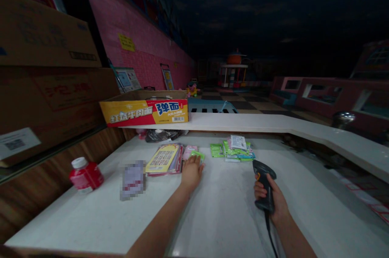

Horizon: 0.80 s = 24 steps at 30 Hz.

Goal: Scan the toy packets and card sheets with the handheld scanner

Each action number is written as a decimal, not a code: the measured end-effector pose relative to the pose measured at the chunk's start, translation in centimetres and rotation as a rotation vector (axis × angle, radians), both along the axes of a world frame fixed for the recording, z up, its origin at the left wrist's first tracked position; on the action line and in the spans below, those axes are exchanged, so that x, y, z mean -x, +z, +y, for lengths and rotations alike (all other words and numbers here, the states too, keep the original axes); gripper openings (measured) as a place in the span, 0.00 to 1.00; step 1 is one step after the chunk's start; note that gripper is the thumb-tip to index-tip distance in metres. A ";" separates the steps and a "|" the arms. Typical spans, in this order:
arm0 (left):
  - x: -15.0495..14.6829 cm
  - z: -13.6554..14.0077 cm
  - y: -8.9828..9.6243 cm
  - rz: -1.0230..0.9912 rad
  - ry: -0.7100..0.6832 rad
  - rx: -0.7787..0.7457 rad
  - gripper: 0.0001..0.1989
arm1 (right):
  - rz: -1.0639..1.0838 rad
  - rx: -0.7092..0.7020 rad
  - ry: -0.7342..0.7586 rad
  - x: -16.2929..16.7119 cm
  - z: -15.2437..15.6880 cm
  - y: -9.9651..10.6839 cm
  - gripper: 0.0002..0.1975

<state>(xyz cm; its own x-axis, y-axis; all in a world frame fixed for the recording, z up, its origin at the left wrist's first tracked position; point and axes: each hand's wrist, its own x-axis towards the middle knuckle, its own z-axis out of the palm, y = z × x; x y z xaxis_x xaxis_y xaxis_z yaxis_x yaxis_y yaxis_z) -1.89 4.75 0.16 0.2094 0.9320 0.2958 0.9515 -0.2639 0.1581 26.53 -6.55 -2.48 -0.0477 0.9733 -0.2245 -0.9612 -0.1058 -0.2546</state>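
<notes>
My right hand (pixel 270 197) is wrapped round a black handheld barcode scanner (pixel 265 185), whose cable runs down toward the counter's near edge. The scanner's head tilts up toward the far side. Over a small green packet (pixel 199 155) and a pink packet (pixel 190 151) lies my left hand (pixel 192 172), its fingers stretched out on top of them. Left of that hand is a stack of booklets or cards (pixel 164 158) with a yellow one uppermost. Between the two hands, further back, several green packets (pixel 217 150) lie in a pile topped by a white packet (pixel 238 142).
A red bottle with a white cap (pixel 86 177) and a blurred-out item (pixel 133 180) are on the counter's left (pixel 121 225). A raised white ledge (pixel 243 122) crosses the back, carrying an open yellow-and-red carton (pixel 146 112). Large cardboard boxes (pixel 45 91) are stacked far left.
</notes>
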 end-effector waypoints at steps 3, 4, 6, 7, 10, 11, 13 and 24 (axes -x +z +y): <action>-0.1 -0.7 0.3 -0.033 0.144 -0.046 0.26 | -0.003 0.011 0.004 0.0 -0.2 0.2 0.09; -0.2 -0.8 0.5 -0.039 0.177 -0.036 0.27 | -0.006 0.011 0.001 0.1 -0.2 0.3 0.10; -0.3 -0.7 0.6 -0.074 0.210 -0.015 0.29 | -0.013 0.008 -0.011 0.2 -0.2 0.3 0.10; -0.3 -0.6 0.6 -0.117 0.219 -0.014 0.31 | -0.017 0.008 -0.018 0.2 -0.2 0.3 0.10; 0.2 -0.5 -0.2 -0.391 0.177 -0.020 0.27 | -0.033 0.016 -0.026 0.4 -0.1 0.2 0.10; 0.5 -0.6 -0.6 -0.473 0.139 -0.014 0.21 | -0.043 0.018 -0.025 0.5 -0.1 0.2 0.10; 1.2 -0.7 -1.5 -0.600 0.066 -0.017 0.08 | -0.076 0.015 -0.018 0.6 -0.1 0.1 0.10; 1.6 -1.0 -3.4 -1.138 -0.072 -0.146 0.06 | -0.726 0.105 0.050 4.9 -1.6 2.4 0.23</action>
